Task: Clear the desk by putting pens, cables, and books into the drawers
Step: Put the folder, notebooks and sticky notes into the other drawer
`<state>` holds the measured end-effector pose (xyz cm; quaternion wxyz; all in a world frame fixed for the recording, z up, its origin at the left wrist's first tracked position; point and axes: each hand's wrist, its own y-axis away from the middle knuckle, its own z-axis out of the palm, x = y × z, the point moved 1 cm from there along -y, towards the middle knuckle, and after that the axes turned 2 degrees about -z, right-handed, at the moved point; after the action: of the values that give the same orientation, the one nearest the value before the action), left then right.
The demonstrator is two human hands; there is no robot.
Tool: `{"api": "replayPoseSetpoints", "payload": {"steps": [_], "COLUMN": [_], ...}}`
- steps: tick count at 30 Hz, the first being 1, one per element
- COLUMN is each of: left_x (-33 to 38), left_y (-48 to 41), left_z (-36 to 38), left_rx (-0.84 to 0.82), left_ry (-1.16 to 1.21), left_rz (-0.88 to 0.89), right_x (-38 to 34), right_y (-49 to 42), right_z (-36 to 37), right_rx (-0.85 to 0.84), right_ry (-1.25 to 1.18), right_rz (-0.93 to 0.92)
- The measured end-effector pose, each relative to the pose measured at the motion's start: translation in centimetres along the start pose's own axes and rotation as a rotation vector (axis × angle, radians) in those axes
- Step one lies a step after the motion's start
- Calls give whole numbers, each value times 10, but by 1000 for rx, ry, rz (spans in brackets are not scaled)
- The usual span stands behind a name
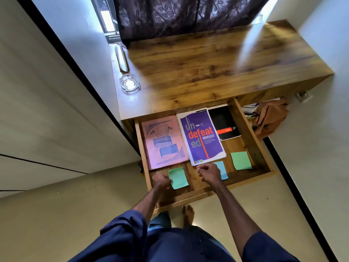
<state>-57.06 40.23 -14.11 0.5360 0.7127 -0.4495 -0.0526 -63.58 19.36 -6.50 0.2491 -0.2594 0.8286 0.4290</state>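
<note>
The wooden drawer stands pulled out from the desk. Inside lie a pink book on the left, a purple notebook in the middle and a black book behind it on the right. Three sticky pads sit in the drawer's front part: a green one at the left, a blue one partly under my right hand, and a green one at the right. My left hand pinches the left green pad's edge. My right hand is curled just below the purple notebook, over the blue pad.
A glass ashtray and a long pale object sit at the desk's left end. A dark curtain hangs behind the desk. A brown bag lies under the desk on the right. My bare foot stands below the drawer front.
</note>
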Motion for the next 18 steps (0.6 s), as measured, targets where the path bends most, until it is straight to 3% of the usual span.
{"api": "replayPoseSetpoints", "payload": {"steps": [8, 13, 16, 18], "left_x": [-1, 16, 40, 53], "left_y": [1, 28, 62, 91], "left_z": [2, 13, 28, 36], "left_rx": [64, 183, 45, -174], "left_ry": [-175, -225, -99, 62], "left_rz": [38, 260, 309, 212], "right_x": [5, 18, 31, 44], "right_y": [7, 22, 36, 46], "right_z": [-8, -21, -36, -50], "right_rx": [19, 63, 84, 39], "right_ry": [-4, -164, -238, -235], "right_rz": [28, 31, 81, 177]}}
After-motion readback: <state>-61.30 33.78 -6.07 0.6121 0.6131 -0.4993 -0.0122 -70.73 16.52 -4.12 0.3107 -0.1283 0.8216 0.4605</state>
